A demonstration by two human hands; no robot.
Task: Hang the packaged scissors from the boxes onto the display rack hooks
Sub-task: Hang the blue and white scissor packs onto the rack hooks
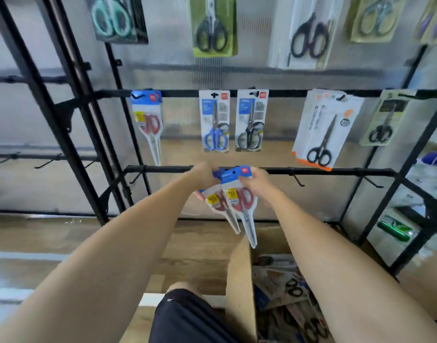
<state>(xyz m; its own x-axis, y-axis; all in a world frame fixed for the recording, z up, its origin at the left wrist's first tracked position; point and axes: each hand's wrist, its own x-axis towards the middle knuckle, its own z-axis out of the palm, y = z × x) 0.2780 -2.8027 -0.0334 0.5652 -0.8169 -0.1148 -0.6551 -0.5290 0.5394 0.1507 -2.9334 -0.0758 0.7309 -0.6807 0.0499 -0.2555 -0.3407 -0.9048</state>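
Two red-handled scissor packs (233, 201) held in front of the lower rack bar (311, 171), above the open box (274, 293). Left hand (205, 175) and right hand (256, 180): each grip closed, pinching the blue card headers. Judged light; card stiff, blister slick, blade ends swing free. Best hold: header beside hang hole, leaving hole clear for the hook (298, 180)
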